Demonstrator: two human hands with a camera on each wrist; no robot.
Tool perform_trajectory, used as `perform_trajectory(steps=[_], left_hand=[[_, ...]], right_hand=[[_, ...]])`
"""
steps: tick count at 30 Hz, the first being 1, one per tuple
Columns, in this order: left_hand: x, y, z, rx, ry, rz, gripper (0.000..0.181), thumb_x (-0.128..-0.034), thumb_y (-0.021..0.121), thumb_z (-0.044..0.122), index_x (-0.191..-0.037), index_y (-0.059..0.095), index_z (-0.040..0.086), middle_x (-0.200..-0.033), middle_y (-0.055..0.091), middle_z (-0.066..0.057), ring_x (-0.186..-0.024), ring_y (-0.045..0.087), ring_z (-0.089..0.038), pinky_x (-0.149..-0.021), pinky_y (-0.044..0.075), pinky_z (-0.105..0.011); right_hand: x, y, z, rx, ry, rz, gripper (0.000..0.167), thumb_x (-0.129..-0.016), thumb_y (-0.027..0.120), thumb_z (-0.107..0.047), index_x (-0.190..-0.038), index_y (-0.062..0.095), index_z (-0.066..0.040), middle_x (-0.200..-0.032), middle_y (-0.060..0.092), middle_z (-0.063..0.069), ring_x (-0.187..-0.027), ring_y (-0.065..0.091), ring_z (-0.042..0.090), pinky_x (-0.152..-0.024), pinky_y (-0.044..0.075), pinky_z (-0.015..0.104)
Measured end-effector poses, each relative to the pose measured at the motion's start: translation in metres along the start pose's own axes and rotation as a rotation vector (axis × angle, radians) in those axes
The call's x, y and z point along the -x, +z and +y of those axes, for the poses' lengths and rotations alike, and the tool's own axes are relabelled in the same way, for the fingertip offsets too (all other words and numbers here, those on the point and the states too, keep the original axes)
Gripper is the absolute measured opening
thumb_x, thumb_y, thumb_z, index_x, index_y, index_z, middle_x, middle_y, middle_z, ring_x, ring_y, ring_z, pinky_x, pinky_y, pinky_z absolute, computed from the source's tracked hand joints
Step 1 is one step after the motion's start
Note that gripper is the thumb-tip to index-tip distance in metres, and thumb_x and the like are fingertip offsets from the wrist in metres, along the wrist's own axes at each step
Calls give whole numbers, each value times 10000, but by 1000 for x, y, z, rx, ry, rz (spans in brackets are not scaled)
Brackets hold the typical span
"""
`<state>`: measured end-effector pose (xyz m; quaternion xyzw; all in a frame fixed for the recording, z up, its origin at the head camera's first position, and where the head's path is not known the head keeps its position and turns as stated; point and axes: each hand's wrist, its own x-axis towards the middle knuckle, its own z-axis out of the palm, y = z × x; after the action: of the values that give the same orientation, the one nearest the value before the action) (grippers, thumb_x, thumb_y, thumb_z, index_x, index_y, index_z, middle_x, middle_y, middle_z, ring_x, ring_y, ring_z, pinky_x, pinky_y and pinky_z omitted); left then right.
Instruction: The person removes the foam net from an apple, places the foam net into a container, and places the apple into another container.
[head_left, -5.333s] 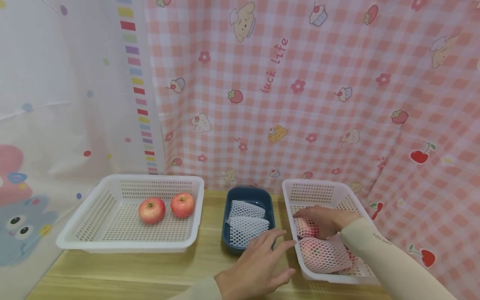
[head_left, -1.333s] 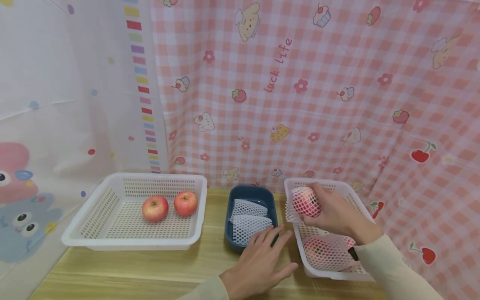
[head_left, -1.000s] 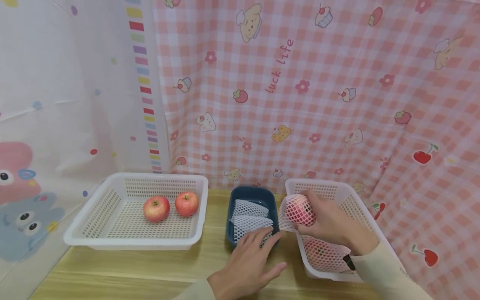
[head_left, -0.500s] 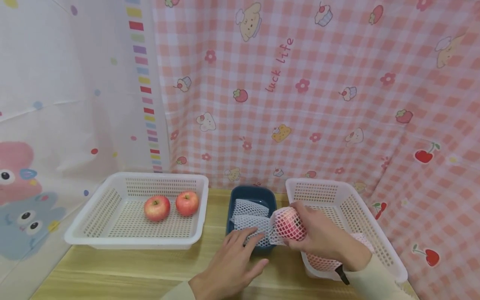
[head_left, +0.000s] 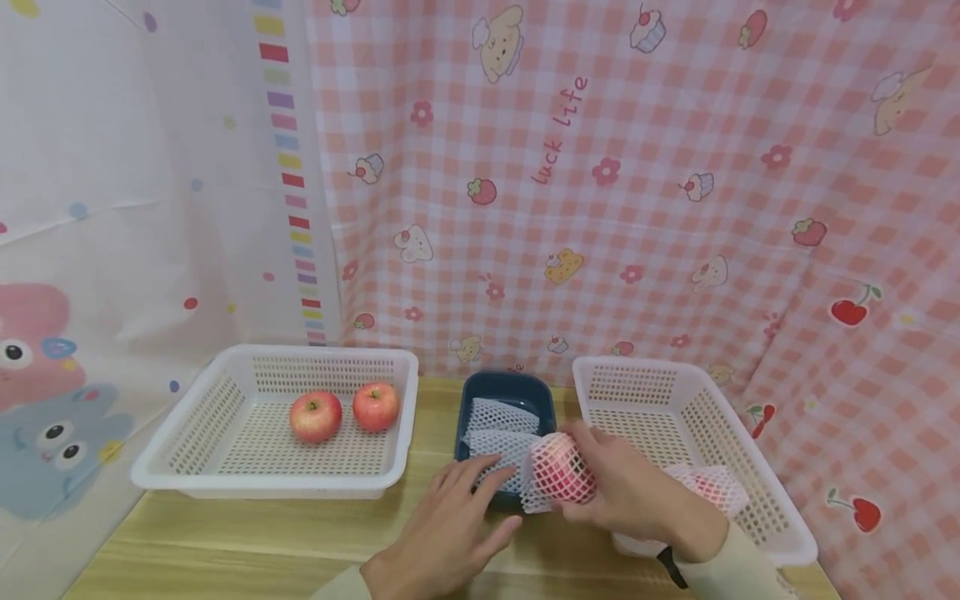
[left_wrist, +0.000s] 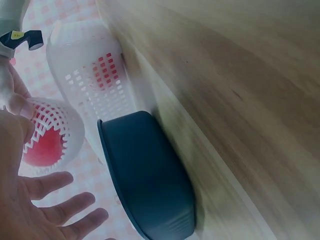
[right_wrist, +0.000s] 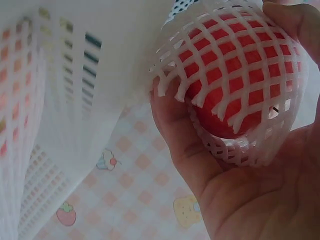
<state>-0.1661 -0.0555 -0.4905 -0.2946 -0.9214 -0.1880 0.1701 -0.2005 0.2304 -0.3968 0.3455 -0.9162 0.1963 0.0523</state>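
My right hand [head_left: 630, 483] grips a red apple in a white foam net [head_left: 562, 471], held up by the front right corner of a dark blue tray [head_left: 507, 382]. In the right wrist view, fingers and thumb curl round the netted apple [left_wrist: 45, 145], whose red skin shows through the net's open end. My left hand [head_left: 446, 525] is just left of it at the tray's front, fingers spread and holding nothing. Foam nets [head_left: 498, 417] lie flat in the tray, partly hidden by the apple and left hand. Another netted apple [head_left: 708, 487] lies in the right white basket [head_left: 637, 429], partly behind my right forearm.
On the left stands a wide white basket [head_left: 225, 483] with two bare apples, one left [head_left: 315, 417] and one right [head_left: 376, 407]. All containers rest on a wooden table [head_left: 262, 542]. A pink checked curtain [head_left: 525, 208] hangs behind and to the right.
My right hand has lifted a netted apple out of the right basket and carried it left and toward me, to the tray. My left hand has drawn back left and down from the tray.
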Motion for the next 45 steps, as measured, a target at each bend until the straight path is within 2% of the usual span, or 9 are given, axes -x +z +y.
perform_trajectory(steps=[5, 12, 18, 27, 30, 33, 36, 40, 45], left_hand=[[3, -2, -2, 5, -15, -8, 574, -1185, 617, 564, -1631, 646, 205, -1658, 657, -76, -1535, 632, -258, -1261, 556, -592], [9, -6, -7, 13, -39, -17, 556, -1183, 626, 550, -1619, 655, 204, -1667, 652, -78, -1529, 631, -269, -1255, 557, -590], [16, -8, -13, 16, -52, 11, 546, -1171, 661, 516, -1605, 663, 184, -1648, 666, -95, -1525, 630, -312, -1234, 562, -600], [24, -13, -21, -12, -54, 51, 532, -1139, 730, 471, -1567, 702, 156, -1614, 697, -101, -1503, 654, -331, -1199, 581, -590], [27, -12, -24, -34, -45, 76, 531, -1129, 744, 467, -1560, 710, 159, -1602, 706, -93, -1482, 669, -320, -1183, 594, -572], [29, -12, -26, -48, -31, 92, 528, -1119, 762, 460, -1553, 715, 163, -1587, 714, -84, -1466, 679, -299, -1171, 605, -556], [31, -13, -28, -57, -22, 103, 516, -1113, 772, 460, -1537, 722, 169, -1573, 723, -72, -1457, 685, -277, -1162, 612, -544], [33, -13, -29, -66, -11, 118, 509, -1122, 758, 475, -1536, 722, 181, -1569, 729, -60, -1450, 689, -254, -1145, 618, -540], [37, -14, -29, -68, 14, 145, 501, -1117, 770, 461, -1526, 732, 175, -1544, 744, -60, -1428, 702, -236, -1113, 628, -533]], right_hand=[[2, 9, -4, -34, -27, -9, 790, -887, 989, -409, -1474, 576, -78, -1091, 750, 9, -863, 629, -43, -723, 579, 204], [3, 22, -12, -61, 20, -69, 876, -903, 980, -423, -1555, 558, -19, -1106, 773, 49, -858, 637, -51, -742, 596, 200], [3, 34, -16, -59, -12, -68, 806, -908, 980, -436, -1507, 570, -84, -1122, 755, 31, -895, 636, -35, -754, 590, 201], [3, 46, -21, -64, 26, -108, 791, -915, 960, -527, -1474, 576, -120, -1128, 764, 40, -937, 653, 4, -768, 586, 236], [6, 49, -24, -57, 50, -120, 825, -905, 963, -537, -1492, 576, -106, -1151, 776, 60, -971, 693, 47, -794, 616, 269], [10, 52, -29, -65, 109, -181, 918, -909, 948, -586, -1565, 546, -84, -1212, 788, 82, -1046, 736, 112, -866, 665, 342], [12, 56, -33, -92, 161, -244, 927, -912, 924, -629, -1594, 525, -145, -1247, 770, 24, -1093, 716, 92, -917, 668, 366], [12, 64, -34, -144, 119, -245, 810, -935, 911, -626, -1522, 544, -204, -1177, 731, -77, -1021, 660, -10, -872, 636, 278], [11, 74, -33, -169, 55, -218, 792, -938, 928, -582, -1503, 565, -162, -1111, 715, -107, -949, 628, -56, -818, 608, 212]])
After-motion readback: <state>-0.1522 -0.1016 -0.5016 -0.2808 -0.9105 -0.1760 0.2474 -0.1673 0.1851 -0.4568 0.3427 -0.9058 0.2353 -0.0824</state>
